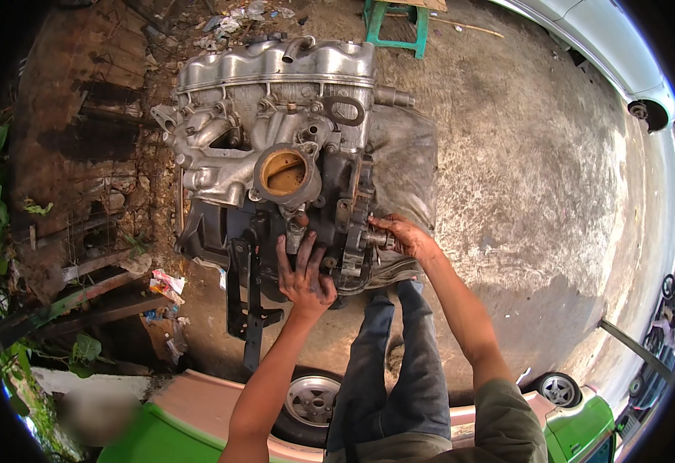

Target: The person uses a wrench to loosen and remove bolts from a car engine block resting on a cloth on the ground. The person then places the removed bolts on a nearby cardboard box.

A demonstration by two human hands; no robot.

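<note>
A metal engine (pixel 275 69) with a silver top cover, intake manifold and round throttle opening (pixel 283 174) sits on a grimy grey sheet (pixel 407 147). My left hand (pixel 302 278) lies on the dark lower engine below that opening, fingers spread and fingertips beside a small rusty-tipped fitting (pixel 300 224). On the engine's right side, my right hand (pixel 403 235) grips a short cylindrical metal part (pixel 376 241) with thumb and fingers; whether that part is fixed to the engine I cannot tell. A black metal bracket (pixel 245 293) hangs at the engine's lower left.
A green stool (pixel 391 38) stands behind the engine. Rotten boards (pixel 82 193), rubbish and plants line the left. A silver car (pixel 600 38) is at upper right, a pink-and-green vehicle (pixel 160 432) along the bottom, and more vehicles (pixel 661 332) at far right. My legs stand below the engine.
</note>
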